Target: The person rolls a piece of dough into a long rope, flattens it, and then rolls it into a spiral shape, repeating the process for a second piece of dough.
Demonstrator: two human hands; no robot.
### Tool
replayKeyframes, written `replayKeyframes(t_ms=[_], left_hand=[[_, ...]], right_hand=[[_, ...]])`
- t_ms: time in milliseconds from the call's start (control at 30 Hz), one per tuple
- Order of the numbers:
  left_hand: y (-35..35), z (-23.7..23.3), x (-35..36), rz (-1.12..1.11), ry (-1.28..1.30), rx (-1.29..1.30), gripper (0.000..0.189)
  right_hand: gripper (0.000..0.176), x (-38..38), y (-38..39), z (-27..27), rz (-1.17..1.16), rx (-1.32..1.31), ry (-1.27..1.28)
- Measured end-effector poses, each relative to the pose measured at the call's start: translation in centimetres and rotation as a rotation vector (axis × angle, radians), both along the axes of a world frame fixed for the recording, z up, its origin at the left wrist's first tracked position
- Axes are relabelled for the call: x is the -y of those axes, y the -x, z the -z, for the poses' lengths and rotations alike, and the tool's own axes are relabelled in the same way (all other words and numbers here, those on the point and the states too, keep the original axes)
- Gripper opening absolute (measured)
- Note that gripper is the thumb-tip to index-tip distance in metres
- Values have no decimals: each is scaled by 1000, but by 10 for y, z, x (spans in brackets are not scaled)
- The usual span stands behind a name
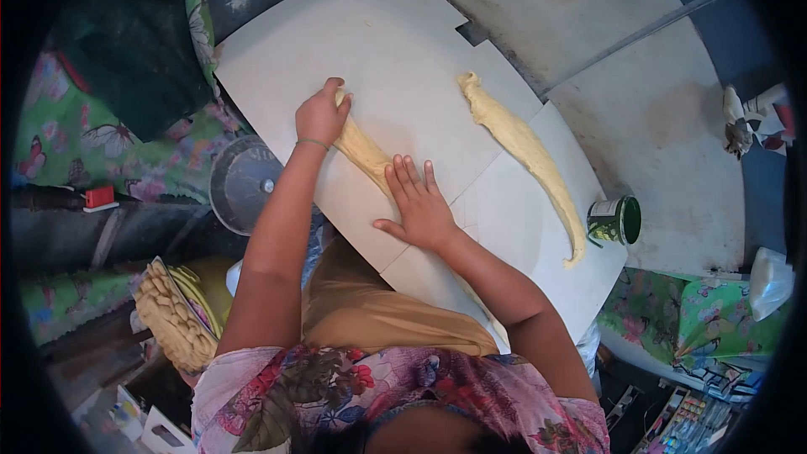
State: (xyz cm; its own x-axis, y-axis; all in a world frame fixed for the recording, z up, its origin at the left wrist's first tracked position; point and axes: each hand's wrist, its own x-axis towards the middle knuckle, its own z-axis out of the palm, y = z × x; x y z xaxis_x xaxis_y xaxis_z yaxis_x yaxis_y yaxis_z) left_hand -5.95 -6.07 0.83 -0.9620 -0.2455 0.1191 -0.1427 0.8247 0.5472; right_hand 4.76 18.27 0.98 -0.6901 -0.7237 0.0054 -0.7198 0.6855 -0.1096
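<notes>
A long strip of pale yellow dough [363, 153] lies across the white board [378, 34] in front of me. My left hand [323, 116] is closed around its far end, fingers curled over it. Lower down the strip, my right hand [418, 206] rests flat on the dough with its fingers stretched out, hiding part of it. To the right lies a second strip of dough [528, 150], apart from both hands, thick in the middle and tapering toward its near end.
A green can [614, 220] stands by the board's right edge. Past the left edge is a grey round tub [245, 185]. A braided-looking tan item [172, 315] sits at lower left. Grey panels [647, 118] lie beyond the board, with a plastic bag [770, 284] at far right.
</notes>
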Motion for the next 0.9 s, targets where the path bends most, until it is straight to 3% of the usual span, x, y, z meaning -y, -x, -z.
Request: replayKeyframes(t_ms=[167, 267, 367, 467, 567, 667, 700, 800, 900], left_hand=[[16, -11, 21, 97, -165, 152, 32], [35, 13, 45, 186, -449, 23, 33], [42, 17, 59, 160, -774, 130, 37], [43, 11, 70, 141, -941, 214, 40], [31, -11, 86, 162, -841, 178, 42], [16, -12, 114, 159, -438, -237, 44], [7, -22, 122, 100, -402, -241, 43], [-14, -18, 141, -40, -522, -240, 41], [-27, -8, 148, -50, -490, -262, 39]], right_hand=[[99, 23, 28, 0, -80, 75, 50], [98, 45, 40, -3, -80, 72, 38], [98, 60, 54, -6, -96, 117, 64], [98, 81, 62, -4, -76, 105, 108], [98, 102, 81, -5, -102, 86, 88], [99, 124, 91, -3, -85, 52, 115], [100, 131, 97, -3, -74, 24, 136], [103, 147, 115, 2, -84, 191, 198], [104, 170, 124, -5, -19, 68, 79]])
